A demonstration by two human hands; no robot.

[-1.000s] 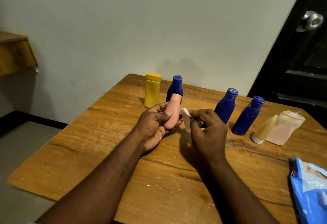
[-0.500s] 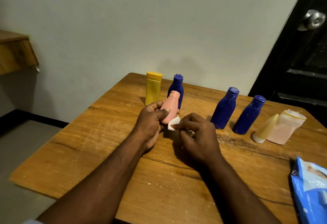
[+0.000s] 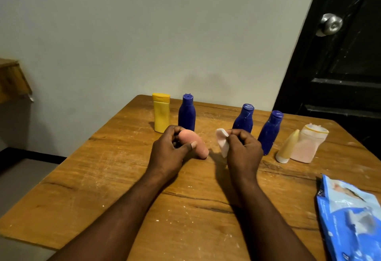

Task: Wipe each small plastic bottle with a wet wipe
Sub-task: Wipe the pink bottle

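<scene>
— Bright enough?
— Dim and warm. Light seems to come from the near right: the right hand (image 3: 244, 151) drops a soft shadow leftward on the table (image 3: 82, 178), and the yellow bottle (image 3: 161, 114) by the far edge shades the wood to its left.
— Glare?
— Only a highlight on the door knob (image 3: 331, 24).
— Sharp?
— Soft throughout. The door (image 3: 340, 96) leans with wide-angle bend.

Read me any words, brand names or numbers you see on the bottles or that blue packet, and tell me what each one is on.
Nothing here can be read.
Blue wipe packet: white print along its left edge, too blurred to read.
Blue bottle cap: pale marks, too small to read.
Yellow bottle, pink bottle, wet wipe: no print shows.
</scene>
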